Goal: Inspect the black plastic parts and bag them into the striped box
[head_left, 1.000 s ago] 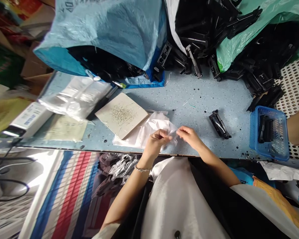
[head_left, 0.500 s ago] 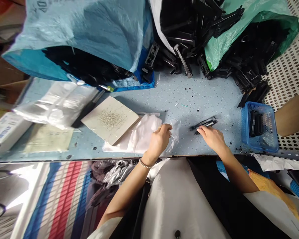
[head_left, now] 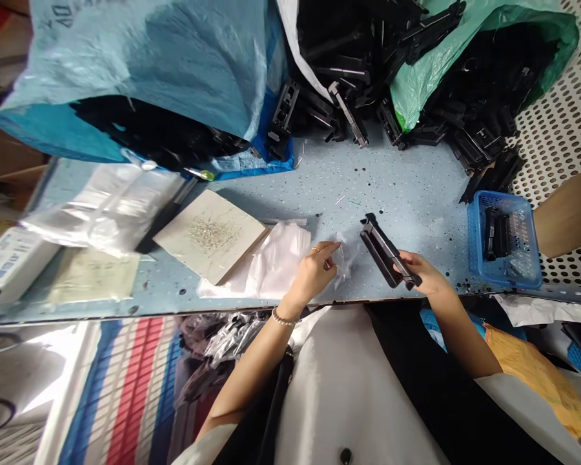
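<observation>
At desk (head_left: 416,194) edge, left hand (head_left: 314,271) pinches a clear bag (head_left: 345,258) w/ fingertips, right hand (head_left: 423,274) grips 1 end of a black part (head_left: 385,253) angled up-left just beside it; blue basket (head_left: 506,248) to the right, bags of black parts (head_left: 368,77) beyond.

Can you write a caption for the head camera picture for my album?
Right hand lifts a black plastic part while left hand pinches a clear bag.

Basket (head_left: 474,248) right of part (head_left: 386,257) — bags (head_left: 174,64) behind, card (head_left: 210,234) left
</observation>
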The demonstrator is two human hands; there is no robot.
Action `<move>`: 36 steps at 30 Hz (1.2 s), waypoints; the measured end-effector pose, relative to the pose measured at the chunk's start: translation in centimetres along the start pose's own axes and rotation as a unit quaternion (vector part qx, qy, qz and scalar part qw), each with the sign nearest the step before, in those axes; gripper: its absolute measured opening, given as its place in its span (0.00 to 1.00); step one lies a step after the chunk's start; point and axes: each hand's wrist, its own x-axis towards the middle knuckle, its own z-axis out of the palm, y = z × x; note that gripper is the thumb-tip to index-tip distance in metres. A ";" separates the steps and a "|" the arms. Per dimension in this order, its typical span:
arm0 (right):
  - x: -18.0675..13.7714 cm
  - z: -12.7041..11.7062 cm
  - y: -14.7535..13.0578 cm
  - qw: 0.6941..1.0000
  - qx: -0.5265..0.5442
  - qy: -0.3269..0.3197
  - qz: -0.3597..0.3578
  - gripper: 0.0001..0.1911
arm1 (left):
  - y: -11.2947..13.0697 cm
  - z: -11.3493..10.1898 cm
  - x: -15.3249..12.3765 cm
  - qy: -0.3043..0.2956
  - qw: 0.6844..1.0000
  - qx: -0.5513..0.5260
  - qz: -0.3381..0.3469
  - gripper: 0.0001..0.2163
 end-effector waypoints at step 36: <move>2.1 13.5 -0.1 0.956 -0.179 -0.208 -0.103 0.15 | -2.7 -12.8 -20.7 -0.089 0.927 0.073 -0.358 0.13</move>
